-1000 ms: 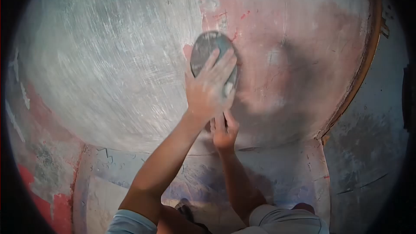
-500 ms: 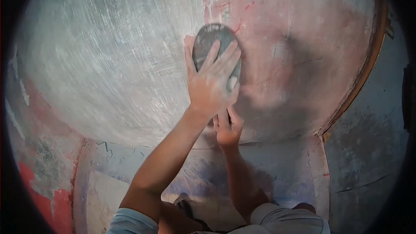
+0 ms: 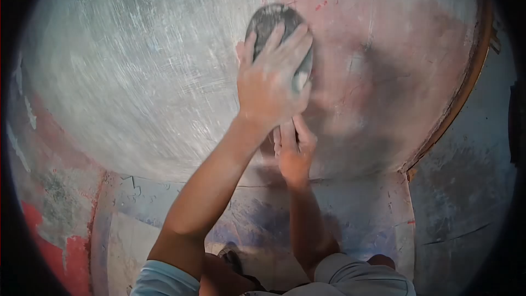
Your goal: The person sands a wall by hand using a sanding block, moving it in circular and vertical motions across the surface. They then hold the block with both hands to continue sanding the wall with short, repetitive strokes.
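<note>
A dark, dusty oval sanding block [image 3: 266, 22] lies flat against the large curved, scratched grey-and-pink surface [image 3: 148, 77]. My left hand [image 3: 271, 79] rests over it, fingers spread along its upper face and thumb at its right edge, pressing it to the surface. Just below the left wrist, my right hand [image 3: 296, 148] is closed, its fingertips reaching under the left palm at the block's lower end. The left hand hides that end, so exactly what the right fingers grip is hard to see.
A brown rim [image 3: 460, 107] borders the curved surface on the right. Below it runs a lower ledge [image 3: 356, 203] with bluish stains. Red patches [image 3: 76, 257] mark the panel at lower left. My legs and a shoe [image 3: 233, 257] show at the bottom.
Both hands have slid upward and slightly to the right, carrying the sanding block along the curved surface. The hold looks the same.
</note>
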A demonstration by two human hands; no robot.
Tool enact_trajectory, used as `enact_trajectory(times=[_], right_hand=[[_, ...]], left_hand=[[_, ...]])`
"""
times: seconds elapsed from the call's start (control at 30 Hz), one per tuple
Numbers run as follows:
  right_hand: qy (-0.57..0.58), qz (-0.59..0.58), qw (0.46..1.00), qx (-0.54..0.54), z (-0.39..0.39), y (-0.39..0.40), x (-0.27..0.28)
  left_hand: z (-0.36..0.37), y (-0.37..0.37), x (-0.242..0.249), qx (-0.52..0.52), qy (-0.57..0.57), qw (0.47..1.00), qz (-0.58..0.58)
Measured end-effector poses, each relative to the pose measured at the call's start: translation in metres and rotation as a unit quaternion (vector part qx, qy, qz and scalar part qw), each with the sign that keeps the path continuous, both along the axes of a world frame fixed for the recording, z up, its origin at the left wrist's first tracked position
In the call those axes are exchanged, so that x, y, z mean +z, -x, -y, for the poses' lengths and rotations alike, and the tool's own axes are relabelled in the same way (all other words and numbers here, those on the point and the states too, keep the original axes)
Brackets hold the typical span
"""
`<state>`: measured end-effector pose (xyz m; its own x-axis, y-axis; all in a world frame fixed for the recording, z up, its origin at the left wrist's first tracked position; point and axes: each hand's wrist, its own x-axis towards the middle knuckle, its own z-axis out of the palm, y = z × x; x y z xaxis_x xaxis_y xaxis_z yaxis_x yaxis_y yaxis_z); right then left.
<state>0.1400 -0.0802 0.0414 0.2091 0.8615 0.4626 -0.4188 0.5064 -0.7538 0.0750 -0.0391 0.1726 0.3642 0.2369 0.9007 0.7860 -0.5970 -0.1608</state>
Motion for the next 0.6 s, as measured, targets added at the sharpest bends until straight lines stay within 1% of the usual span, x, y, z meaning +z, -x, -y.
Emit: enact_trajectory(times=[0.07,0.1,0.13,0.17,0.2,0.27,0.3,0.33,0.37,0.4,0.5,0.57,0.6], right_hand=[[-0.016,0.0,1.0,-0.019,0.001,0.006,-0.038],[-0.003,-0.009,1.0,-0.006,0.006,0.008,-0.05],[0.007,-0.018,1.0,0.005,0.01,0.009,-0.046],[0.003,-0.046,0.999,0.009,0.013,0.01,-0.04],[-0.003,-0.041,0.999,0.007,0.01,0.008,-0.03],[-0.021,0.02,0.999,-0.037,0.0,0.006,-0.007],[0.026,0.036,0.998,-0.044,0.0,0.001,0.016],[0.028,0.038,0.998,-0.043,-0.005,-0.002,0.038],[0.006,0.038,0.999,-0.038,-0.011,-0.005,0.058],[-0.017,0.038,0.999,-0.033,-0.014,-0.007,0.068],[0.01,0.032,0.999,-0.035,-0.011,-0.007,0.064],[0.009,0.025,0.999,-0.032,-0.003,-0.003,0.034],[0.004,0.019,0.999,-0.031,-0.002,0.0,0.012]], left_hand=[[0.004,0.004,-0.037,-0.001,0.026,1.0,0.002],[0.008,0.005,-0.048,-0.007,0.025,1.0,0.004],[0.01,0.005,-0.053,-0.007,0.034,0.999,0.007],[0.007,0.006,-0.052,-0.005,0.039,0.999,0.011],[0.008,0.005,-0.037,0.002,0.045,0.999,-0.001],[-0.002,0.003,-0.007,-0.007,-0.001,1.0,-0.005],[-0.005,0.002,0.012,-0.014,-0.017,1.0,-0.008],[-0.01,0.0,0.029,-0.012,-0.039,0.999,-0.009],[-0.016,-0.002,0.044,-0.01,-0.063,0.998,-0.009],[-0.02,-0.004,0.054,-0.007,-0.071,0.997,-0.005],[-0.017,-0.005,0.051,-0.004,-0.064,0.998,-0.006],[-0.014,-0.002,0.022,-0.004,-0.047,0.999,-0.007],[-0.006,-0.001,0.005,-0.002,-0.019,1.0,-0.006]])
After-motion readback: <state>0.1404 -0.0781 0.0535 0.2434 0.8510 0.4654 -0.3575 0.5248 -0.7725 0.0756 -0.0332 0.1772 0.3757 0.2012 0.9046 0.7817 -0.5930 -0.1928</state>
